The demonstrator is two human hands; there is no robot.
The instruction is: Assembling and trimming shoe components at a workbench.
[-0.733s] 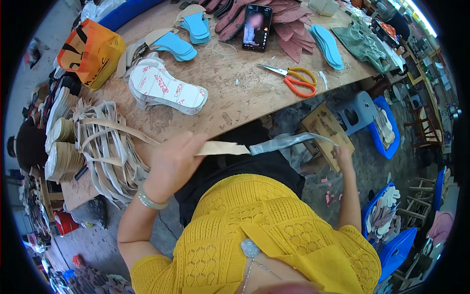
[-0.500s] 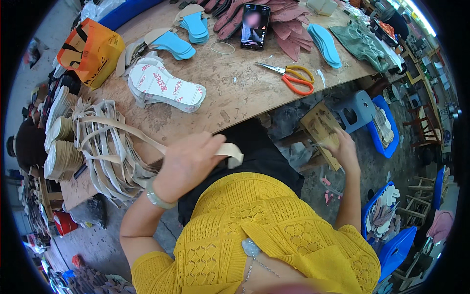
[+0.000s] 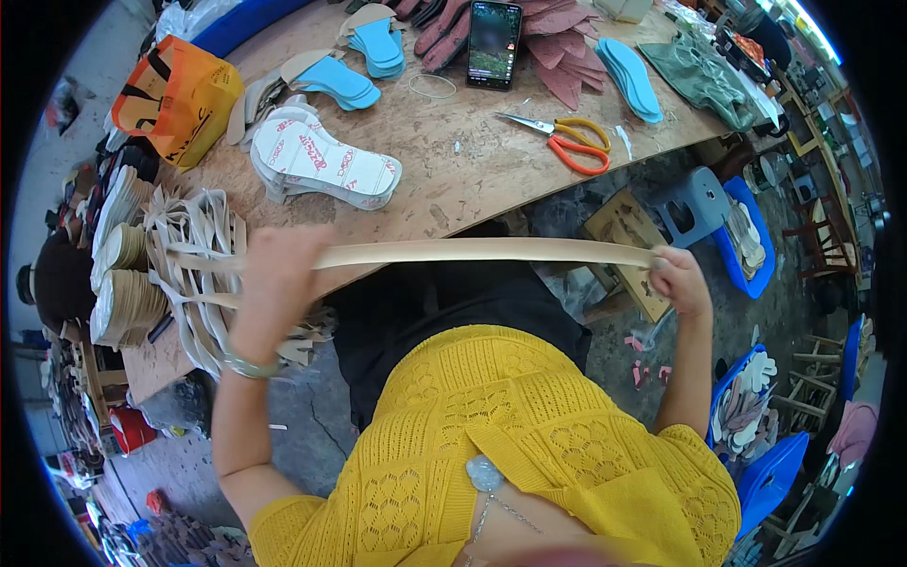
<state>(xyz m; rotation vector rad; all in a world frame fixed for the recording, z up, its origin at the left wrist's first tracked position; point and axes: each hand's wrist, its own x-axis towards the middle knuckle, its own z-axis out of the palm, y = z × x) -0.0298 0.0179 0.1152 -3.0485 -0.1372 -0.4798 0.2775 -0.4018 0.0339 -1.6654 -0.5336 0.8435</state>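
A long beige strip (image 3: pixel 482 249) is stretched nearly level between my two hands, above my lap and the table's front edge. My right hand (image 3: pixel 678 281) is closed on its right end. My left hand (image 3: pixel 281 288), smeared by motion, is at the strip's left part; its fingers are hard to make out. Beside that hand, a heap of similar beige strips (image 3: pixel 203 312) hangs over the table's left front corner. Behind the strip lies a stack of white insole-shaped pieces (image 3: pixel 326 163) with red print.
Scissors (image 3: pixel 557 140) with orange and yellow handles lie on the wooden table (image 3: pixel 444 180). Behind them a phone (image 3: pixel 494 45) stands up near dark red pieces. Blue insole shapes (image 3: pixel 628 80) and an orange bag (image 3: pixel 179 102) are also there. A grey stool (image 3: pixel 697 210) stands at right.
My right hand, free before, has taken the strip's end and drawn it right. My left hand has moved left, and the strip has gone from a curled end to a taut line.
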